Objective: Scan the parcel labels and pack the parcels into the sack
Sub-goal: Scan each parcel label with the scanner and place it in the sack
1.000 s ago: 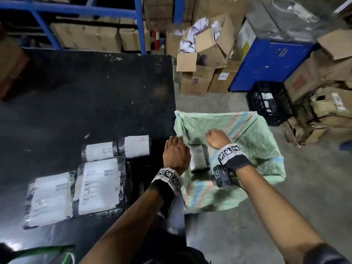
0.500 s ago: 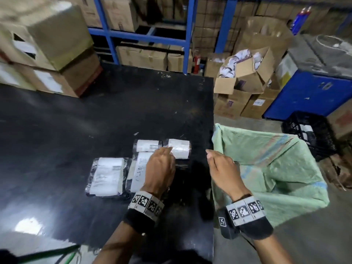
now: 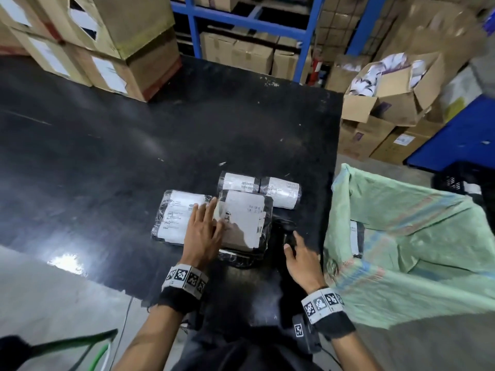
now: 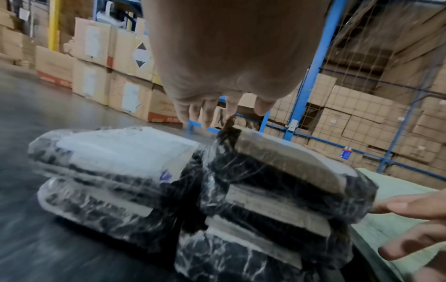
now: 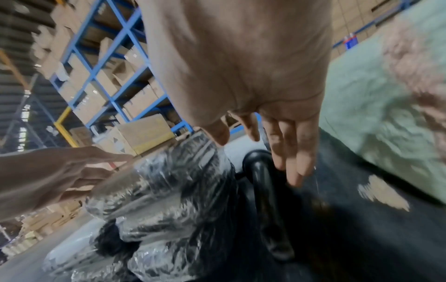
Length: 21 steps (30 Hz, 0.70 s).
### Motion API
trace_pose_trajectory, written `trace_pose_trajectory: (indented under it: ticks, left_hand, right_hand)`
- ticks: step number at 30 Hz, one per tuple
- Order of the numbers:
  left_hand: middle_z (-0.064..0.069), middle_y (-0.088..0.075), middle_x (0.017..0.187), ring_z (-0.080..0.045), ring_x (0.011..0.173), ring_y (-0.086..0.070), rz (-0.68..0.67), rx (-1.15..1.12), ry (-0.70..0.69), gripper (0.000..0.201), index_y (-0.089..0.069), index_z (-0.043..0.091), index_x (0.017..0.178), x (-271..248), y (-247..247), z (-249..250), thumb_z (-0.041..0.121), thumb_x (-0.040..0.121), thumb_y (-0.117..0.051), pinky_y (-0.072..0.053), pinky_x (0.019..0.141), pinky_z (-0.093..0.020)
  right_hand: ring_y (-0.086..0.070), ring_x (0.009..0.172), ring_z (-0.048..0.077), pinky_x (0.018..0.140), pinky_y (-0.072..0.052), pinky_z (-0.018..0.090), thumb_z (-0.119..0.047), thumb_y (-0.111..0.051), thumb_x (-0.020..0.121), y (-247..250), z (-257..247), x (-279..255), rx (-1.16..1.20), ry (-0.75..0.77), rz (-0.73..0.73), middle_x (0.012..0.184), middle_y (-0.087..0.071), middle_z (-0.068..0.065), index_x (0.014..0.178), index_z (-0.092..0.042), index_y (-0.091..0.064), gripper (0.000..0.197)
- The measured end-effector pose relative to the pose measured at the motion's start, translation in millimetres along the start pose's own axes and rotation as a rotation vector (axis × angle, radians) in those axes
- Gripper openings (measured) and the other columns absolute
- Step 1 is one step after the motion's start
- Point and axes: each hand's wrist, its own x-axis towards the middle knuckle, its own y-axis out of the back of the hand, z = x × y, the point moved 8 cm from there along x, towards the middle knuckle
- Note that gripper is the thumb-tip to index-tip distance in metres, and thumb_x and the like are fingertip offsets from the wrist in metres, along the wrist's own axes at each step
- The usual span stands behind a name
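Observation:
Several black-wrapped parcels with white labels lie on the black table point(image 3: 107, 156). A flat parcel point(image 3: 174, 218) sits left of a stacked parcel point(image 3: 249, 218), and two small rolled parcels point(image 3: 238, 182) lie behind them. My left hand point(image 3: 207, 220) rests with straight fingers across the flat and stacked parcels point(image 4: 277, 167). My right hand point(image 3: 294, 245) hovers open over a black scanner point(image 3: 286, 231), its fingers point(image 5: 294, 152) just above the scanner handle point(image 5: 263, 183). The green sack point(image 3: 417, 223) hangs open to the right, and one parcel point(image 3: 356, 236) lies inside.
Cardboard boxes point(image 3: 112, 49) are stacked at the table's back left. Blue racking point(image 3: 305, 36) full of cartons stands behind. Open boxes point(image 3: 388, 95), a blue cabinet point(image 3: 460, 137) and a black crate point(image 3: 460, 178) stand beyond the sack.
Both hands have come back from the sack to the table. The left hand now lies on the parcels. The right hand has moved over the scanner.

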Motion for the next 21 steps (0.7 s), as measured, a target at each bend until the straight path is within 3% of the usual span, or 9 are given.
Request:
trace_pose_trajectory:
  ticks: [2,4,7,11,14,16,18,21]
  left_hand:
    - [-0.010,-0.023,0.171,-0.029,0.159,-0.021,-0.046,0.006,-0.042,0.081,-0.022,0.010,0.164,2.7,-14.2,-11.8,0.060,0.103,-0.006,-0.006,0.132,-0.046]
    - [-0.002,-0.006,0.174,-0.026,0.162,-0.003,-0.087,-0.035,-0.071,0.088,-0.012,0.017,0.165,3.5,-25.8,-18.1,0.073,0.099,-0.001,0.000,0.132,-0.046]
    - [0.017,-0.001,0.170,-0.015,0.158,0.012,-0.090,-0.279,-0.002,0.081,-0.005,0.036,0.163,2.1,-25.8,-19.4,0.075,0.095,-0.026,0.003,0.130,-0.039]
    - [0.028,-0.012,0.169,-0.012,0.160,0.005,-0.102,-0.439,0.031,0.072,-0.020,0.048,0.161,2.0,-21.0,-15.3,0.066,0.097,-0.047,-0.003,0.128,-0.043]
    - [0.029,-0.020,0.167,-0.013,0.161,-0.003,-0.102,-0.524,0.078,0.073,-0.026,0.053,0.157,4.4,-23.4,-16.3,0.052,0.096,-0.066,-0.006,0.129,-0.055]
    - [0.035,-0.025,0.163,-0.016,0.161,-0.010,-0.089,-0.579,0.091,0.082,-0.028,0.053,0.157,6.9,-26.1,-18.3,0.051,0.090,-0.076,-0.012,0.128,-0.062]
    - [0.037,-0.027,0.161,-0.016,0.161,-0.010,-0.080,-0.614,0.093,0.085,-0.030,0.050,0.157,8.7,-28.8,-20.8,0.054,0.086,-0.077,-0.013,0.128,-0.062]
    - [0.025,-0.026,0.167,-0.015,0.160,-0.001,-0.093,-0.588,0.089,0.080,-0.030,0.039,0.160,8.2,-29.0,-19.4,0.045,0.093,-0.073,-0.007,0.129,-0.061]
  right_hand:
    - [-0.054,0.127,0.037,0.103,-0.042,0.041,-0.041,-0.041,0.103,-10.4,3.1,7.2,0.119,-0.068,-0.023,0.140,-0.057,0.014,0.159,-0.023,-0.013,0.065]
    - [-0.044,0.138,0.035,0.112,-0.033,0.038,-0.040,-0.046,0.102,-19.3,4.3,16.2,0.285,-0.132,-0.032,0.155,-0.040,0.009,0.159,-0.023,-0.007,0.071]
    - [-0.043,0.139,0.036,0.112,-0.033,0.036,-0.041,-0.050,0.100,-28.1,4.6,30.4,0.429,-0.183,0.013,0.161,-0.030,0.007,0.159,-0.023,-0.004,0.077]
    - [-0.045,0.137,0.039,0.110,-0.037,0.040,-0.039,-0.058,0.097,-38.1,0.5,42.3,0.518,-0.166,0.061,0.160,-0.030,0.008,0.159,-0.024,0.002,0.087]
    - [-0.034,0.143,0.026,0.111,-0.028,0.027,-0.029,-0.061,0.096,-41.1,-1.9,44.6,0.635,-0.155,0.101,0.161,-0.026,0.007,0.159,-0.019,0.000,0.088]
    - [-0.030,0.135,0.011,0.103,-0.023,0.014,-0.019,-0.062,0.096,-41.7,-1.4,46.2,0.692,-0.140,0.127,0.149,-0.032,0.001,0.157,-0.012,-0.005,0.084]
    - [-0.029,0.126,0.008,0.100,-0.024,0.015,-0.015,-0.062,0.095,-44.5,0.2,48.4,0.724,-0.127,0.129,0.137,-0.032,-0.005,0.156,-0.010,-0.008,0.081]
    - [-0.030,0.126,0.007,0.100,-0.027,0.017,-0.015,-0.060,0.096,-49.9,4.1,51.1,0.751,-0.120,0.117,0.136,-0.031,-0.007,0.156,-0.015,-0.007,0.081]
